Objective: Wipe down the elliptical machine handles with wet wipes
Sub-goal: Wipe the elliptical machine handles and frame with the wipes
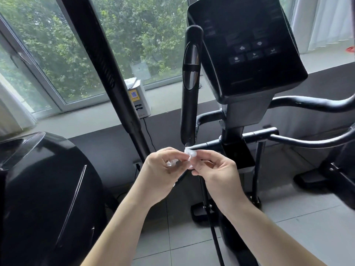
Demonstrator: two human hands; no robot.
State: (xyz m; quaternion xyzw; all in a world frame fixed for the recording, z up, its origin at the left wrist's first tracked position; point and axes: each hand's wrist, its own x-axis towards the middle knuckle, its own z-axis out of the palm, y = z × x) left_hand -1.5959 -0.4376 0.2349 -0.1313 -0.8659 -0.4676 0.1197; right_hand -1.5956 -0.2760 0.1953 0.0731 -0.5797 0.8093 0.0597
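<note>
Left hand: left hand (159,169) is up in mid-frame, fingers curled in and pinching one end of the small white crumpled wet wipe (190,154). That's a tight grip, nothing loose about it.
Right hand: right hand (217,172) meets it from the other side, thumb and forefinger nipped on the wipe's right end, the other fingers loosely bent below.
Wet wipe: bunched between the two hands, a bit of it peeking out under the left fingers. It sits just under the lower end of the handle in this view; whether it touches the handle, I cannot tell.
Handle: short black upright handle with a silver oval sensor plate (191,77), standing just left of the console and straight above the hands.
Console: big black slanted console with faint grey buttons (247,47), top right, its face dark.
Long bar: long black swing-arm bar (103,64), running diagonally from the top left down toward the left hand.
Side bars: curved black tubular handlebars (307,104), sweeping off to the right edge.
Housing: glossy black rounded housing (48,189), filling the lower left.
Windowsill: grey windowsill (86,120) carries a small white box with a blue-and-yellow QR label (137,96), which stands at the sill's front edge, between the long bar and the handle.
Floor: light grey tiled floor (288,237), spread out below the arms.
</note>
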